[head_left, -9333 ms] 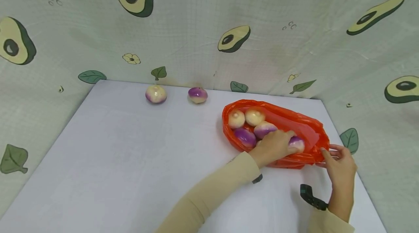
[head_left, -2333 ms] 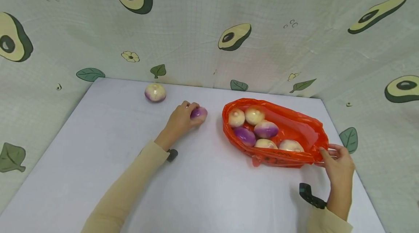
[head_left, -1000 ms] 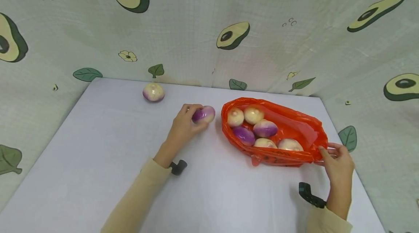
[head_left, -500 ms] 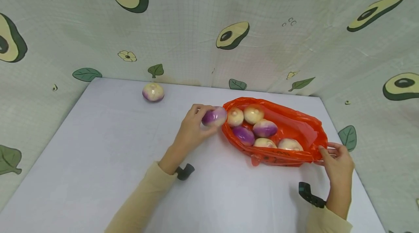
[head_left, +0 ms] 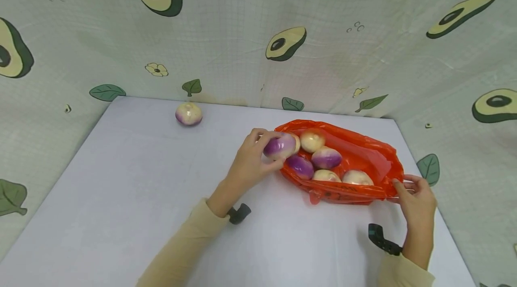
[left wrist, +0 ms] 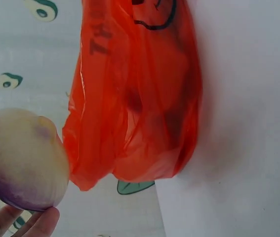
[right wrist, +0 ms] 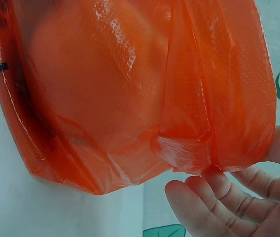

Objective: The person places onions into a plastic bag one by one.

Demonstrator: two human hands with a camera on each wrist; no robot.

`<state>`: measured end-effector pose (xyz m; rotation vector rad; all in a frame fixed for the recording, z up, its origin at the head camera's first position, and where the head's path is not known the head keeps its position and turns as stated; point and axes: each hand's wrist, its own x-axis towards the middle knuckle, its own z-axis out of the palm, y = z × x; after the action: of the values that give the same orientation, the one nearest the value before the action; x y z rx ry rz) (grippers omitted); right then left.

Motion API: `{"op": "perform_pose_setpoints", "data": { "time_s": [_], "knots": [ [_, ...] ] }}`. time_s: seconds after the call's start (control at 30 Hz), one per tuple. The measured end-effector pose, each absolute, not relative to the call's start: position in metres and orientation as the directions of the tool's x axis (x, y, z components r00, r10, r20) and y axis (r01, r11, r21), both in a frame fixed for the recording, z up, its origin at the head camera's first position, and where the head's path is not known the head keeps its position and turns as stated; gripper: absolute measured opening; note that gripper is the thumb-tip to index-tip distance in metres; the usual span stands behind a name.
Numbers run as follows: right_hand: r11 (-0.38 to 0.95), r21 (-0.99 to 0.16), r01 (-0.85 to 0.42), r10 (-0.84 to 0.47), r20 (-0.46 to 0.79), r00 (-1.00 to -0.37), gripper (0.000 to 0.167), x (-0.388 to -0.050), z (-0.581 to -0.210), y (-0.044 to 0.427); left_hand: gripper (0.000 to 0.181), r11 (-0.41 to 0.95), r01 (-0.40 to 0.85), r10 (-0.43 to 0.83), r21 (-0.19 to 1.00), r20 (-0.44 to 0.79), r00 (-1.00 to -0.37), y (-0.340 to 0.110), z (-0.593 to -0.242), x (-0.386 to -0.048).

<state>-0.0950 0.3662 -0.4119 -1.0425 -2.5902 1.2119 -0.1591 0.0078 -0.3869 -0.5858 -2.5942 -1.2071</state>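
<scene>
A purple-and-white turnip is in my left hand, whose fingers and thumb grip it from the left, just over the left rim of the red plastic bag. In the left wrist view the same turnip appears beside the bag wall. My right hand pinches the right end of the bag's rim between thumb and fingers, and the bag's mouth is spread wide. Several turnips lie inside, among them a purple-and-white turnip; one pale turnip there is partly hidden behind the held one.
One more turnip sits near the back edge of the white table, left of the bag. Behind the table hangs a cloth with avocado prints.
The left hand earlier was inside the bag on a turnip, then took hold of the turnip at back centre and has carried it right to the bag's rim. The right hand stays put.
</scene>
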Motion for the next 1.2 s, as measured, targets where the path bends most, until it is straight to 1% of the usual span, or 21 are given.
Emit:
{"op": "perform_pose_setpoints", "data": {
  "time_s": [0.17,0.33,0.63,0.9,1.2],
  "knots": [
    [0.450,-0.713,0.538,0.617,-0.188,-0.764,0.065,-0.095,-0.412,0.366,0.045,0.589,0.436,0.277,0.681,0.337,-0.900,0.016,-0.385,-0.156],
    [0.445,-0.711,0.544,0.619,-0.195,-0.761,0.065,-0.095,-0.413,0.367,0.044,0.564,0.440,0.302,0.699,0.321,-0.898,0.026,-0.385,-0.154],
    [0.450,-0.712,0.539,0.617,-0.188,-0.764,0.065,-0.096,-0.415,0.368,0.045,0.502,0.470,0.373,0.726,0.309,-0.875,0.046,-0.387,-0.153],
    [0.453,-0.714,0.534,0.617,-0.182,-0.766,0.065,-0.096,-0.413,0.368,0.049,0.512,0.481,0.429,0.712,0.274,-0.861,0.070,-0.389,-0.152],
    [0.460,-0.705,0.540,0.619,-0.181,-0.764,0.064,-0.095,-0.411,0.366,0.051,0.495,0.505,0.502,0.707,0.241,-0.830,0.097,-0.392,-0.150]
  ]
}}
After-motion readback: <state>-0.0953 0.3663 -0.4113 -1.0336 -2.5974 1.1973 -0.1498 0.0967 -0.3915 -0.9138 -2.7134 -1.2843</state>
